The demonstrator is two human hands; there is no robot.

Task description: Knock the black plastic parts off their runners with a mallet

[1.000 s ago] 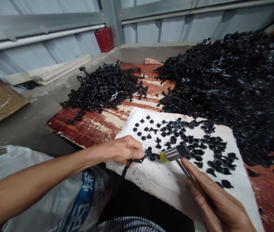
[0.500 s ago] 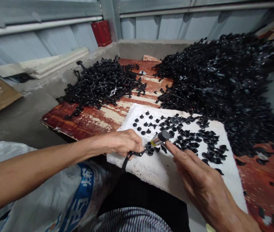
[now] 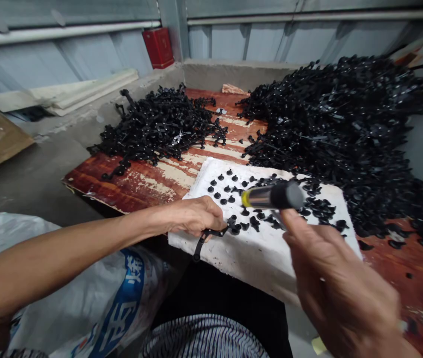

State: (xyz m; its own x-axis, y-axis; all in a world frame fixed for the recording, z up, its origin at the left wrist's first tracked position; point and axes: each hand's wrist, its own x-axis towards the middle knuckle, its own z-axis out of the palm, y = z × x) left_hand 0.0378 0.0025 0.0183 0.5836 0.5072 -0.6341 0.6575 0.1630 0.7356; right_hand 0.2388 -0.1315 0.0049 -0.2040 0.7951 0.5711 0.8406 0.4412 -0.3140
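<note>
That worn red board (image 3: 118, 186) bears two heaps of black parts (image 3: 159, 124). A white slab (image 3: 263, 258) lies on it too.

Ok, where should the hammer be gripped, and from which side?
By the handle, probably from the right: it is slim and runs from the thick head down into the right hand. The yellow end points left, so that side is best kept clear.

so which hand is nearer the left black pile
Left. The left hand, pinching a black strip, is in front of the left pile, a little right; the right hand, holding the hammer, is farther right and closer to the camera.
</note>
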